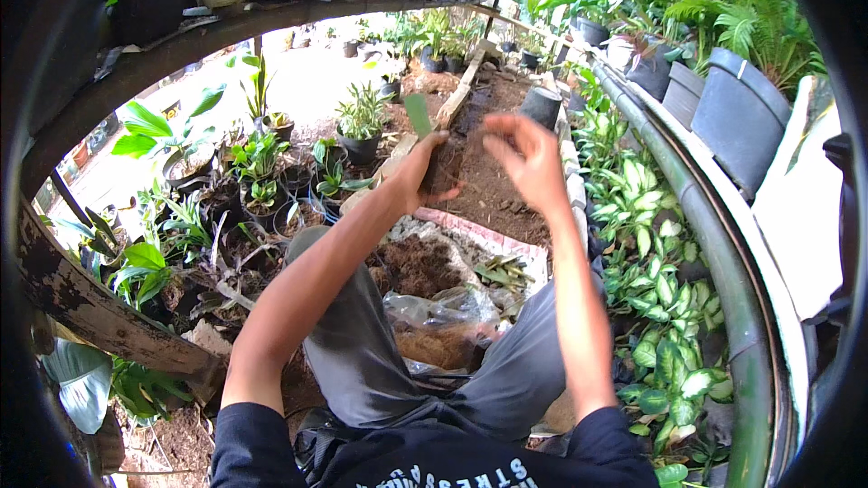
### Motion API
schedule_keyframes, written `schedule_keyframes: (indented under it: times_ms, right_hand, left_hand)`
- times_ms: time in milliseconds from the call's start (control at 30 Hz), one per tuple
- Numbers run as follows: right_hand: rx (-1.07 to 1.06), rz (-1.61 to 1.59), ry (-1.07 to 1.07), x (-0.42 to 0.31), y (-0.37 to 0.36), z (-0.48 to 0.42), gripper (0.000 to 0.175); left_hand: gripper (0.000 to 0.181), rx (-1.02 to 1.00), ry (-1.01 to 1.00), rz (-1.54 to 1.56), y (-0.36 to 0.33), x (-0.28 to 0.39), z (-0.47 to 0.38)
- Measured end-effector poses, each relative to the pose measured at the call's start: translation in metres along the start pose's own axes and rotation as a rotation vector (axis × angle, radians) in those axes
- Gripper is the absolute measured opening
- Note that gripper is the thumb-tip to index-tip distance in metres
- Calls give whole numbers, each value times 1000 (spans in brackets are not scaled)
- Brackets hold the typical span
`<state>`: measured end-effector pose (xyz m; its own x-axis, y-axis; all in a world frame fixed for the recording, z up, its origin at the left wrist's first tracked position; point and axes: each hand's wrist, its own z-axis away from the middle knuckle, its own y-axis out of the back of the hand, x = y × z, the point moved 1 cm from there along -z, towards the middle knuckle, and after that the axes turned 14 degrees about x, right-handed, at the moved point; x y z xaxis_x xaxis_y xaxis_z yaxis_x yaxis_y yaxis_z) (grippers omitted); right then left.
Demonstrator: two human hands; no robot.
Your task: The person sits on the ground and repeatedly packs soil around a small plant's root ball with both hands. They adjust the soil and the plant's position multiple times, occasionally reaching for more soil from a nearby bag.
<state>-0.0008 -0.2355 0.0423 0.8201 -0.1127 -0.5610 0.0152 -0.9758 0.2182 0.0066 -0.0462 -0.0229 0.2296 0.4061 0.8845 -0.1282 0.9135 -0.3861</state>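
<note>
My left hand [413,179] is held out over the soil path, its fingers around a dark clump [439,175] that looks like soil or fibre. A flat green leaf piece [417,114] stands up from the top of it. To the right, my right hand [532,159] is raised apart from the clump, blurred, with curled fingers. Whether anything thin is between those fingers does not show. Between my knees lie a heap of brown fibre [420,264], cut green leaf pieces [505,271] on a pale sack [475,230], and a clear plastic bag [434,308] beside more light-brown fibre [434,346].
Potted plants [359,125] crowd the left side, below a shelf beam [291,10] carrying pots. Leafy variegated plants [651,217] and a bamboo rail [712,251] run along the right. An overturned black pot [540,106] rests on the soil path [502,196] ahead.
</note>
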Motion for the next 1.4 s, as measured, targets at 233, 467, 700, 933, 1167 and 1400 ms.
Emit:
schedule_keyframes:
  times_ms: [233,467,700,933,1167,1400]
  right_hand:
    - [146,-152,-171,12,-1,79,25]
    - [80,76,9,13,-17,82,20]
    - [245,274,135,12,-34,87,34]
    - [209,-101,-288,36,-45,92,65]
    - [150,-282,-483,40,-38,104,61]
    - [371,-110,-98,38,-51,103,62]
  left_hand:
    - [38,88,148,67,-2,-39,20]
    - [52,-13,71,93,-12,-33,29]
    - [57,-41,42,77,-14,-29,38]
    - [76,-74,-277,-45,-21,-33,41]
    - [70,-139,-543,-212,-26,-43,41]
    - [54,-153,-768,-228,-30,-44,42]
